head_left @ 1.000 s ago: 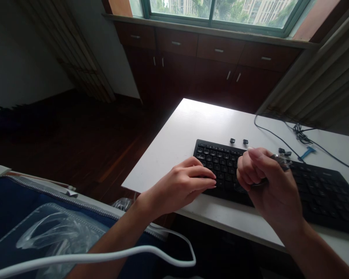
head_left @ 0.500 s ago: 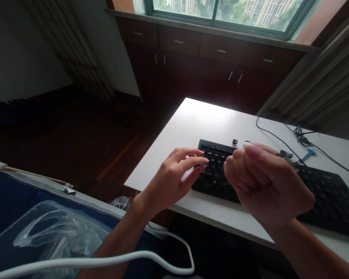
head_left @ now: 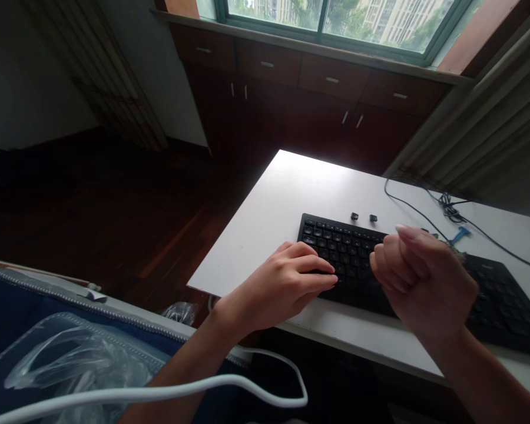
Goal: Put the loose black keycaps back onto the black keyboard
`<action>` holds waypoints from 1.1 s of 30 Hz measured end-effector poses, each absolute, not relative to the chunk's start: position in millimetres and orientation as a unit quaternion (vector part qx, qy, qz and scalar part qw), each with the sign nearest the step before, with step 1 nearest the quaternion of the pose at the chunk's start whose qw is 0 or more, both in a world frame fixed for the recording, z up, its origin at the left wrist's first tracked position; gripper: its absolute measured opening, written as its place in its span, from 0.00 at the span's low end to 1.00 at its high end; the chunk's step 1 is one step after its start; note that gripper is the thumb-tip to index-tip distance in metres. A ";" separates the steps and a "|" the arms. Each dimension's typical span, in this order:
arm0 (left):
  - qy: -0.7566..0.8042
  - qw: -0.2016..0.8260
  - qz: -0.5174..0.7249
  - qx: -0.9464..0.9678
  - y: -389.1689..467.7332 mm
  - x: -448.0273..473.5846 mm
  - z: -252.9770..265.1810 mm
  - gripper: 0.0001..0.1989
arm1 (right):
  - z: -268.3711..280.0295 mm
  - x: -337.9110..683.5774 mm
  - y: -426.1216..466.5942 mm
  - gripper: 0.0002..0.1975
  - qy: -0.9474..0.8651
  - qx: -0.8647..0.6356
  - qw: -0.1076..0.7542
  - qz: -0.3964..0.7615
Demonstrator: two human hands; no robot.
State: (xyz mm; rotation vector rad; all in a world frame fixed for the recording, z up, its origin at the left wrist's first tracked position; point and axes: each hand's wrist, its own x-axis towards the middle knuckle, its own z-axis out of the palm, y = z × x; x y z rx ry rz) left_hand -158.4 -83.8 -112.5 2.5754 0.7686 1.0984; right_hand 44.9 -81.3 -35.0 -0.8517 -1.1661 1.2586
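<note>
A black keyboard [head_left: 348, 241] lies on the white table [head_left: 265, 218], its right part passing behind my right hand. My left hand [head_left: 291, 282] rests over the keyboard's lower left keys, fingers stretched forward with the fingertips on or just above them. My right hand [head_left: 419, 277] is held above the middle of the keyboard, fingers curled and thumb on top; what it holds, if anything, is hidden. Two loose black keycaps [head_left: 354, 217] lie behind the keyboard. A small blue tool [head_left: 460, 234] lies beyond my right hand.
A black cable [head_left: 448, 206] runs in a tangle over the table's right side. At the lower left are a blue zippered case [head_left: 9, 312] with clear plastic [head_left: 83, 353] and a white cord [head_left: 212, 383]. Dark cabinets [head_left: 291, 100] stand below the window.
My left hand has moved right and toward the keyboard's near edge. My right hand has shifted slightly right, still curled, showing more of the second keycap. The view has shifted a little.
</note>
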 end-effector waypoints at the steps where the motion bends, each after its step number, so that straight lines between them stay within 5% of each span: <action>1: 0.261 0.127 0.388 0.875 -83.4 -157.9 -113.0 0.11 | -36.1 44.6 -81.5 0.28 -0.500 -0.363 0.574 0.537; 12: 0.253 0.190 0.430 0.845 -79.1 -157.5 -111.2 0.09 | -41.7 25.3 -80.3 0.25 -0.463 -0.329 0.579 0.584; 33: 0.250 0.154 0.432 0.853 -79.3 -159.7 -113.1 0.08 | -43.9 25.8 -77.5 0.25 -0.449 -0.340 0.597 0.571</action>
